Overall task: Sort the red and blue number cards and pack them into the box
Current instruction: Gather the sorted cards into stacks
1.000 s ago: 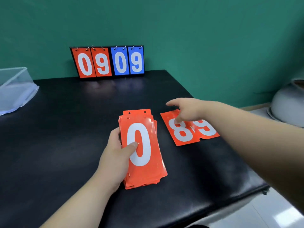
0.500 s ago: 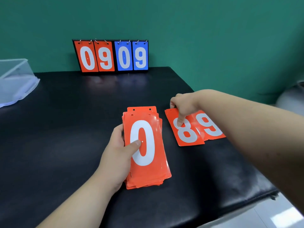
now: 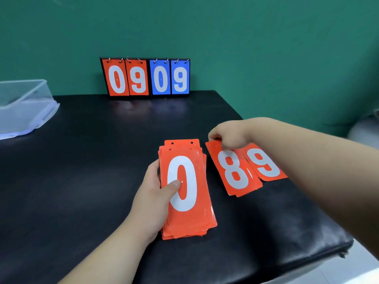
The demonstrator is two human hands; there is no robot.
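Observation:
My left hand (image 3: 152, 198) grips a stack of red number cards (image 3: 188, 218) with a white 0 on top, thumb pressed on the face. To its right lie a red 8 card (image 3: 233, 171) and a red 9 card (image 3: 264, 163) on the black table (image 3: 82, 171), the 8 overlapping the 9. My right hand (image 3: 227, 134) pinches the top edge of the 8 card with curled fingers. A clear plastic box (image 3: 24, 107) stands at the far left.
A black scoreboard stand (image 3: 145, 77) at the back against the green wall shows red 0 and 9 and blue 0 and 9 on rings. The table's right and front edges drop to a pale floor (image 3: 338, 275). A grey object (image 3: 365, 130) sits far right.
My right hand went from reaching with a straight finger over the 8 card to curling and pinching its top edge. The left hand kept holding the stack; the camera tilted slightly.

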